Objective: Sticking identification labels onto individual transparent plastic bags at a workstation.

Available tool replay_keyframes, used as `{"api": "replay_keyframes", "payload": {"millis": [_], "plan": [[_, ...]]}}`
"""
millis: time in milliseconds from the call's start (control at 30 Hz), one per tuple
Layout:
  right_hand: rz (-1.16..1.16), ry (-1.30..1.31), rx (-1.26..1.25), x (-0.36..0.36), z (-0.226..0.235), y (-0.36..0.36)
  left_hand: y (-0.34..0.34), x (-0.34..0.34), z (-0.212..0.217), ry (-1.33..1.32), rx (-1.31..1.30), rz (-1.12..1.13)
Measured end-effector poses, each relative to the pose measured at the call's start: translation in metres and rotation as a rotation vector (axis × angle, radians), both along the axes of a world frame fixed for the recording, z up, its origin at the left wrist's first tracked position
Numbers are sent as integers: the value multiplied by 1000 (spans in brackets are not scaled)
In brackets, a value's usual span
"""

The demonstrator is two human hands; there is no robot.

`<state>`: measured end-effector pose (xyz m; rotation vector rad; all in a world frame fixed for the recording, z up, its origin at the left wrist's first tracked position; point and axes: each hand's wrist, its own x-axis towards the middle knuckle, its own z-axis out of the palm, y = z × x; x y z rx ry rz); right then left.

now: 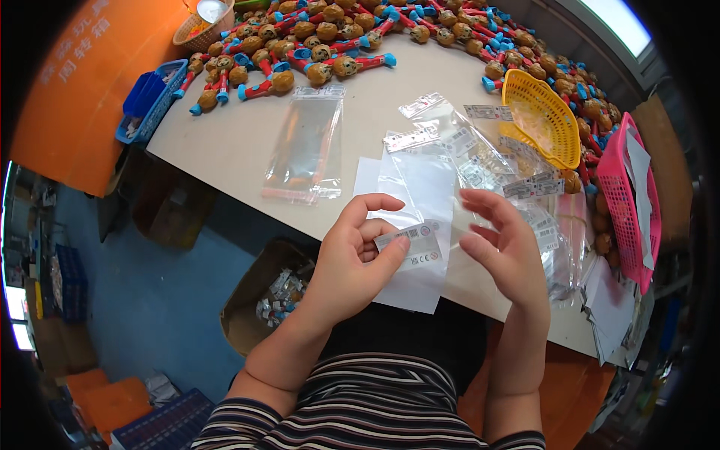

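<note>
1. The left hand (352,251) pinches a small white rectangular label (409,241) between thumb and fingers, over a clear plastic bag (416,225) lying at the table's (225,142) near edge.
2. The right hand (506,247) hovers open just right of that bag, holding nothing.
3. Beyond the bag lie loose clear bags with white labels (457,139).
4. Left of them lies a long clear sleeve (306,146).
5. Farther right stand a yellow basket (541,116) and a pink basket (630,195).
6. Farthest, brown-headed toys (330,45) with red and blue handles cover the table's far edge.

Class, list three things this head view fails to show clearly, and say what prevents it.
1. Left hand covers part of the clear bag; grip point hidden.
2. Pink basket: contents bent at the fisheye rim.
3. Cardboard box: small items unidentifiable; the table edge cuts it off.
</note>
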<state>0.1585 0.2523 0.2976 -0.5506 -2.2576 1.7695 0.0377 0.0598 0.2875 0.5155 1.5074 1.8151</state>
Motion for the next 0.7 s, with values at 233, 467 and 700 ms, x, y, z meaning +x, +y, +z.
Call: {"api": "replay_keyframes", "payload": {"millis": [233, 467, 700], "plan": [[277, -159, -563, -12, -15, 13, -2, -5, 3, -67, 95, -104], [29, 24, -252, -7, -20, 26, 3, -7, -10, 134, 17, -4], [-360, 181, -103, 1, -43, 29, 19, -8, -50, 573, -73, 151]]}}
